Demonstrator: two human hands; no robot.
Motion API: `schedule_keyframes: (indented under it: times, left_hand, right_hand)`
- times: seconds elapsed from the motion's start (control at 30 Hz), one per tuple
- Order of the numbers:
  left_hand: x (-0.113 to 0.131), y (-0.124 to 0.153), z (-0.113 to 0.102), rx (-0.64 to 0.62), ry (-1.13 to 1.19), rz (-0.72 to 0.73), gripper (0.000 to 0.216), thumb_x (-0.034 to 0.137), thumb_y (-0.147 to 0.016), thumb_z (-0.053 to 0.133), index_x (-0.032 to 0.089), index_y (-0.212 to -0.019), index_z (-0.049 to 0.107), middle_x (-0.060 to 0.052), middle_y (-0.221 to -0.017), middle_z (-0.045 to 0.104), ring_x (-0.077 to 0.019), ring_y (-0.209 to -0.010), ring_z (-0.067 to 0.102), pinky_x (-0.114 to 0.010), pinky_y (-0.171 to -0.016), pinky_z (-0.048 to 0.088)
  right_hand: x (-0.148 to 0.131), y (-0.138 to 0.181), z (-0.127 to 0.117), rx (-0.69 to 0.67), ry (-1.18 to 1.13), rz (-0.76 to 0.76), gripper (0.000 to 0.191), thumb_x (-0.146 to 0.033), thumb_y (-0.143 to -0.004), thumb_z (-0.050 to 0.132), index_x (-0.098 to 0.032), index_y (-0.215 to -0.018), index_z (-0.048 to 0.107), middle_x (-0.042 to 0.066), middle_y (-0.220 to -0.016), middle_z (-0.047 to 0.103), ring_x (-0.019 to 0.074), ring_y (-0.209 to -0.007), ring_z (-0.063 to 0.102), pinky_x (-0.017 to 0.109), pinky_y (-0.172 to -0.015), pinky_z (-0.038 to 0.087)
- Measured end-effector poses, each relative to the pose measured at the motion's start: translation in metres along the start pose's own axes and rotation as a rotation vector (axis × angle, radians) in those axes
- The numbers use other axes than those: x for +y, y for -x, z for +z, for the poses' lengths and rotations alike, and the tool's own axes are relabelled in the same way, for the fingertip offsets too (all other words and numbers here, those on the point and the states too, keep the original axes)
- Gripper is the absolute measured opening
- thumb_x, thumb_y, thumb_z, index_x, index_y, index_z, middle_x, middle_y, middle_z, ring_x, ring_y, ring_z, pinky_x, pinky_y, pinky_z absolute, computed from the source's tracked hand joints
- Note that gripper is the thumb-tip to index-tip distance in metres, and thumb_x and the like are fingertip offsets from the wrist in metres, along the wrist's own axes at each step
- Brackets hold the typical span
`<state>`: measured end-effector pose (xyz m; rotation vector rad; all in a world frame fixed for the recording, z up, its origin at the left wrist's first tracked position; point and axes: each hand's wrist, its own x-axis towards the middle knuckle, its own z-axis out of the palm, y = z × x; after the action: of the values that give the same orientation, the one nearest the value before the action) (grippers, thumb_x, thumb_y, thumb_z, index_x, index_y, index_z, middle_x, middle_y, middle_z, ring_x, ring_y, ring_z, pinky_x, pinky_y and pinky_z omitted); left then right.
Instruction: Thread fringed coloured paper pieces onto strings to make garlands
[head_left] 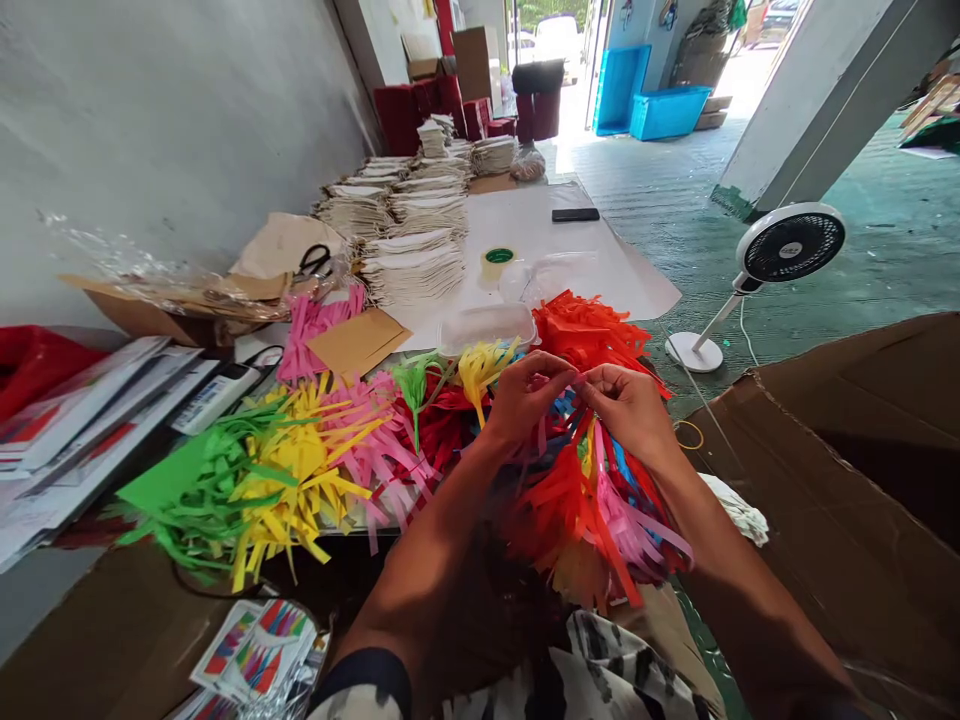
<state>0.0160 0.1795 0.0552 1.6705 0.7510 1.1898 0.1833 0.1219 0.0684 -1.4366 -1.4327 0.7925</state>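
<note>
My left hand (529, 397) and my right hand (628, 408) meet fingertip to fingertip above a bundle of multicoloured paper tassels (592, 510). Both hands are closed in a pinch on something small at the top of that bundle; I cannot make out what it is. The bundle hangs down over my lap in orange, pink, blue and yellow strips. Beyond my hands lie an orange tassel pile (589, 330), a yellow tassel (484, 365) and a small green tassel (415, 385). To the left lie pink tassels (379, 440), yellow tassels (300, 470) and green tassels (199, 495).
Stacks of folded white paper (412, 240), scissors (313, 262), a tape roll (496, 262), a clear plastic box (486, 325) and a phone (575, 214) lie on the table. A white floor fan (780, 255) stands right. Cardboard (847, 450) lies at right.
</note>
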Motion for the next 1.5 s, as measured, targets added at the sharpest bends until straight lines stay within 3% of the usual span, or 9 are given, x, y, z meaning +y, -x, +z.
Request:
schedule_keyframes:
  times: [0.2, 0.47, 0.63, 0.87, 1.03, 1.17, 1.27, 1.43, 1.5]
  left_hand:
    - [0.0, 0.005, 0.003, 0.111, -0.127, 0.038, 0.022, 0.043, -0.101, 0.063, 0.022, -0.096, 0.07, 0.001, -0.082, 0.071, -0.0133, -0.072, 0.063, -0.025, -0.07, 0.045]
    - [-0.003, 0.009, 0.0, 0.082, -0.335, 0.068, 0.024, 0.045, -0.107, 0.053, 0.027, -0.108, 0.069, 0.004, -0.064, 0.061, -0.0134, -0.056, 0.055, -0.027, -0.061, 0.033]
    - [-0.005, 0.011, -0.001, 0.008, -0.488, 0.134, 0.028, 0.047, -0.108, 0.051, 0.027, -0.11, 0.071, 0.0, -0.075, 0.069, -0.0148, -0.063, 0.06, -0.028, -0.063, 0.032]
    - [-0.004, 0.006, 0.0, -0.095, -0.288, 0.043, 0.038, 0.05, -0.101, 0.063, 0.024, -0.128, 0.064, 0.001, -0.082, 0.074, -0.0126, -0.062, 0.056, -0.026, -0.063, 0.037]
    - [-0.007, 0.001, -0.004, -0.235, -0.145, -0.04, 0.04, 0.057, -0.091, 0.072, 0.017, -0.089, 0.078, -0.002, -0.078, 0.07, -0.0125, -0.067, 0.054, -0.025, -0.063, 0.039]
    - [-0.003, 0.001, -0.007, -0.225, -0.088, -0.071, 0.041, 0.058, -0.089, 0.074, 0.017, -0.087, 0.083, -0.003, -0.077, 0.072, -0.0127, -0.066, 0.055, -0.026, -0.063, 0.04]
    - [0.007, -0.002, -0.021, -0.23, -0.157, -0.045, 0.036, 0.054, -0.09, 0.075, 0.02, -0.092, 0.086, -0.004, -0.076, 0.075, -0.0147, -0.067, 0.059, -0.028, -0.064, 0.042]
    - [0.034, -0.007, -0.079, -0.124, -0.423, 0.169, 0.017, 0.03, -0.094, 0.069, 0.027, -0.1, 0.085, -0.007, -0.107, 0.08, -0.0241, -0.108, 0.067, -0.039, -0.105, 0.045]
    - [0.041, -0.001, -0.101, -0.168, -0.574, 0.174, 0.025, 0.014, -0.087, 0.067, 0.028, -0.098, 0.084, -0.006, -0.111, 0.077, -0.0259, -0.114, 0.063, -0.041, -0.108, 0.043]
  right_hand:
    - [-0.003, 0.0, -0.001, -0.009, -0.08, -0.009, 0.05, -0.068, -0.086, 0.072, -0.018, -0.09, 0.077, -0.003, -0.061, 0.055, 0.0128, -0.056, 0.04, 0.029, -0.054, 0.03]
    - [0.003, -0.001, -0.002, -0.055, -0.179, 0.022, 0.057, -0.074, -0.094, 0.058, -0.021, -0.092, 0.08, 0.004, -0.075, 0.071, 0.017, -0.063, 0.055, 0.03, -0.057, 0.038]
    - [0.005, -0.004, 0.001, -0.07, -0.196, -0.042, 0.041, -0.062, -0.086, 0.076, -0.022, -0.09, 0.082, 0.003, -0.087, 0.076, 0.0194, -0.081, 0.064, 0.031, -0.074, 0.046]
    - [0.015, -0.01, 0.001, 0.09, -0.28, -0.049, 0.029, -0.051, -0.082, 0.082, -0.023, -0.085, 0.081, 0.001, -0.086, 0.074, 0.0175, -0.079, 0.064, 0.03, -0.073, 0.048]
    - [0.015, -0.008, -0.002, 0.129, -0.382, 0.034, 0.03, -0.053, -0.082, 0.081, -0.024, -0.087, 0.079, 0.0, -0.075, 0.07, 0.0144, -0.063, 0.056, 0.028, -0.06, 0.045]
    - [0.009, -0.005, -0.002, 0.122, -0.528, 0.084, 0.03, -0.052, -0.079, 0.085, -0.024, -0.084, 0.076, 0.002, -0.082, 0.075, 0.0145, -0.063, 0.061, 0.029, -0.062, 0.05]
    - [0.007, -0.004, -0.007, 0.171, -0.586, 0.106, 0.028, -0.048, -0.076, 0.088, -0.024, -0.084, 0.076, 0.004, -0.083, 0.076, 0.0139, -0.063, 0.061, 0.029, -0.062, 0.05]
    - [0.011, -0.006, -0.024, 0.228, -0.601, 0.113, 0.026, -0.042, -0.075, 0.09, -0.021, -0.084, 0.078, 0.007, -0.08, 0.074, 0.0113, -0.055, 0.051, 0.028, -0.053, 0.039]
    - [0.013, -0.006, -0.028, 0.242, -0.597, 0.116, 0.026, -0.042, -0.075, 0.091, -0.021, -0.086, 0.079, 0.006, -0.077, 0.071, 0.0106, -0.054, 0.047, 0.028, -0.051, 0.035]
